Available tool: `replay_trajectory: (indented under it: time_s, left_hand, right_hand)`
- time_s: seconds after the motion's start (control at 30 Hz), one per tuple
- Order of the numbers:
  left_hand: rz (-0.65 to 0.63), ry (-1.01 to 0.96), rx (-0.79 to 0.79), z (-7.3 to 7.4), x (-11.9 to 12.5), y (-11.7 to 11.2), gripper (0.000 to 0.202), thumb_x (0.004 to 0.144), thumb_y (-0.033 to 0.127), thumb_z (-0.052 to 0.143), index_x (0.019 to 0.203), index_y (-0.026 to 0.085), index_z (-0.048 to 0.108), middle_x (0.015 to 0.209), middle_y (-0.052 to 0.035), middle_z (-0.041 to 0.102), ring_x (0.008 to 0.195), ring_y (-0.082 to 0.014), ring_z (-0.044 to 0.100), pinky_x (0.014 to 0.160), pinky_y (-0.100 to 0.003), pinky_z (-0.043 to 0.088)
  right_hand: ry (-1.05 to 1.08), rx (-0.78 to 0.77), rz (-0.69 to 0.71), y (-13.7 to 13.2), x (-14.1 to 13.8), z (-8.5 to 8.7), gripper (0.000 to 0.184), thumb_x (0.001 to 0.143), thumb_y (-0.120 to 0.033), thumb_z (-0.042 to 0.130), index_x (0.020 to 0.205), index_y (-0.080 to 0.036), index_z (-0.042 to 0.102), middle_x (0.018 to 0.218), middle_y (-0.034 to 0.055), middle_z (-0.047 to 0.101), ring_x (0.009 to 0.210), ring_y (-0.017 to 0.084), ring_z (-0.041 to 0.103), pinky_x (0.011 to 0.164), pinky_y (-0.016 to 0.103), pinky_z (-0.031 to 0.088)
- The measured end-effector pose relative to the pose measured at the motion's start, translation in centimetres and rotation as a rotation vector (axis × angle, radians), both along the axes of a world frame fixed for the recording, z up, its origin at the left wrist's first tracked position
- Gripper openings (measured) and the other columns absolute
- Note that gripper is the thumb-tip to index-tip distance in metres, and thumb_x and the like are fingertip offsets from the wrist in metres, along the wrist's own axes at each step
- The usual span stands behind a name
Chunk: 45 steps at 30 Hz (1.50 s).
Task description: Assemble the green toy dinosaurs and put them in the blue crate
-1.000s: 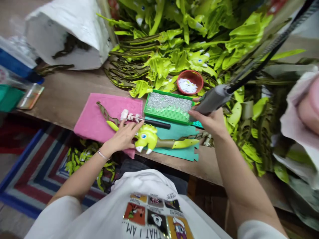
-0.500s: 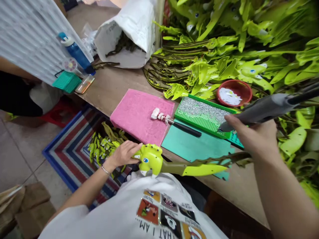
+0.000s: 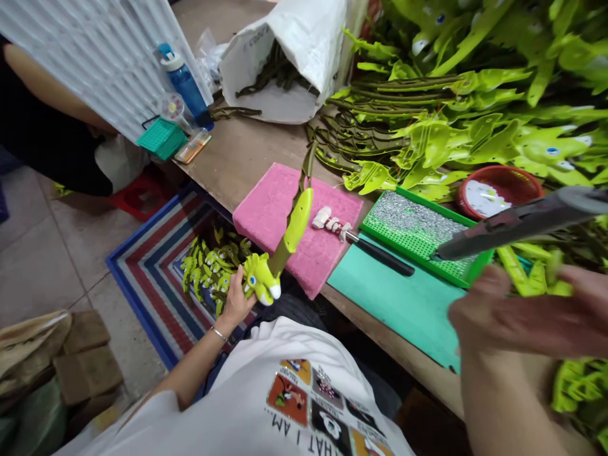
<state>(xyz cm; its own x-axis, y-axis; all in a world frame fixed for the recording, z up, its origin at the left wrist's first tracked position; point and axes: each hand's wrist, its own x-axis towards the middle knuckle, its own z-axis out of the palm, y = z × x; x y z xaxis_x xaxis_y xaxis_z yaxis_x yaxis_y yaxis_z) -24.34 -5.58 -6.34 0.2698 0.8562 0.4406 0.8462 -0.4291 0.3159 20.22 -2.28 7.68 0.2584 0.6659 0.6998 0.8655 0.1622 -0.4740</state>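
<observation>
My left hand [image 3: 237, 301] is closed around the head of a yellow-green toy dinosaur [image 3: 260, 278] with a blue eye and white horn tips. The toy's long brown and green body points up over the pink pad [image 3: 266, 202]. Over at the right, my right hand [image 3: 517, 316] is slightly blurred, thumb and fingers apart, with nothing seen in it. Just above it a grey electric screwdriver [image 3: 517, 221] hangs tilted, its tip over the green tray of small screws [image 3: 422, 218]. A teal mat [image 3: 389, 304] lies below that tray.
A black-handled tool [image 3: 384, 254] with a white-wrapped head lies across pad and mat. Behind are a red basket [image 3: 517, 180] with white pieces, a heap of green toy parts [image 3: 475, 133] and a white sack [image 3: 304, 50]. Finished-looking toys [image 3: 209, 266] fill a striped container [image 3: 147, 266]. Another person's arm [image 3: 61, 82] shows left.
My left hand has swung the toy from lying sideways to pointing up, over the striped container. My right hand has let go of the screwdriver and opened below it.
</observation>
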Motion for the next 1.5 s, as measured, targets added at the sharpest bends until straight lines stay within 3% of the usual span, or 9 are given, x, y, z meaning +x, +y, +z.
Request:
replay_trajectory:
  time_s: [0.07,0.17,0.4,0.73,0.9,1.03,1.2,1.4,1.5]
  left_hand:
    - [0.077,0.002,-0.123,-0.1,0.6,0.5,0.077,0.096,0.033,0.054,0.158,0.018,0.012,0.114,-0.0135,0.054,0.100,-0.0243,0.062,0.088,-0.041,0.055]
    - [0.108,0.043,-0.291,0.5,1.3,1.0,0.071,0.093,0.027,0.057,0.156,0.029,0.025,0.113,-0.0073,0.049,0.093,-0.0186,0.063,0.081,-0.033,0.056]
    - [0.133,0.186,-0.578,4.3,2.3,0.9,0.071,0.094,0.027,0.056,0.157,0.035,0.024,0.111,-0.0055,0.049,0.079,-0.0142,0.063,0.076,-0.029,0.054]
    - [0.171,0.359,-0.705,9.8,4.2,1.2,0.066,0.095,0.024,0.054,0.156,0.032,0.030,0.100,-0.0084,0.058,0.073,-0.0188,0.063,0.075,-0.031,0.052]
    - [0.180,0.360,-0.702,10.0,4.5,1.1,0.068,0.096,0.022,0.051,0.157,0.034,0.025,0.097,-0.0059,0.054,0.073,-0.0174,0.062,0.076,-0.031,0.051]
    - [0.184,0.356,-0.645,9.7,4.4,0.9,0.067,0.094,0.020,0.053,0.156,0.033,0.030,0.092,-0.0033,0.052,0.070,-0.0154,0.060,0.074,-0.029,0.049]
    - [0.177,0.298,-0.644,9.7,4.4,0.9,0.068,0.093,0.017,0.054,0.155,0.033,0.031,0.093,-0.0040,0.053,0.072,-0.0173,0.060,0.073,-0.029,0.048]
    - [0.178,0.268,-0.661,9.0,4.7,0.4,0.065,0.094,0.017,0.052,0.154,0.034,0.034,0.096,-0.0056,0.053,0.074,-0.0197,0.062,0.073,-0.032,0.049]
    - [0.183,0.244,-0.651,8.6,4.5,0.1,0.068,0.093,0.018,0.053,0.154,0.036,0.033,0.095,-0.0045,0.053,0.074,-0.0192,0.062,0.073,-0.031,0.049]
  right_hand:
    - [-0.232,0.038,0.141,0.6,-2.4,-0.6,0.039,0.089,-0.039,0.058,0.125,-0.027,0.047,0.099,0.0123,0.058,0.094,0.028,0.059,0.079,0.048,0.049]
    - [-0.443,-0.239,0.277,2.3,-6.0,-1.4,0.031,0.092,-0.021,0.050,0.123,-0.019,0.052,0.104,0.0123,0.064,0.092,0.024,0.060,0.082,0.039,0.050]
    - [-0.730,-0.733,0.140,5.1,-8.6,-4.2,0.036,0.095,-0.013,0.035,0.119,-0.010,0.062,0.090,0.0153,0.067,0.084,0.026,0.059,0.072,0.035,0.041]
    - [-0.219,-0.740,0.257,5.1,-11.0,0.2,0.044,0.098,-0.033,0.039,0.137,-0.016,0.050,0.107,0.0137,0.071,0.081,0.025,0.067,0.068,0.035,0.051]
    - [-0.425,-0.785,0.527,2.6,-14.6,2.1,0.056,0.097,-0.022,0.039,0.153,-0.030,0.037,0.095,0.0061,0.069,0.069,0.017,0.066,0.061,0.026,0.050]
    - [-0.665,-0.912,0.507,2.3,-16.1,2.5,0.064,0.091,-0.013,0.046,0.151,-0.036,0.039,0.081,0.0020,0.063,0.050,0.012,0.054,0.046,0.023,0.037]
    - [-0.548,-0.617,0.474,2.1,-15.8,3.5,0.059,0.096,-0.018,0.042,0.153,-0.033,0.037,0.086,0.0050,0.062,0.062,0.013,0.058,0.051,0.022,0.042]
    - [-0.678,-0.994,0.473,2.6,-16.5,1.6,0.065,0.091,-0.014,0.048,0.151,-0.036,0.040,0.079,0.0016,0.060,0.049,0.011,0.051,0.046,0.022,0.034]
    - [-0.567,-0.888,0.429,2.9,-16.0,2.1,0.057,0.096,-0.020,0.041,0.151,-0.036,0.039,0.081,0.0022,0.059,0.056,0.013,0.054,0.049,0.022,0.037]
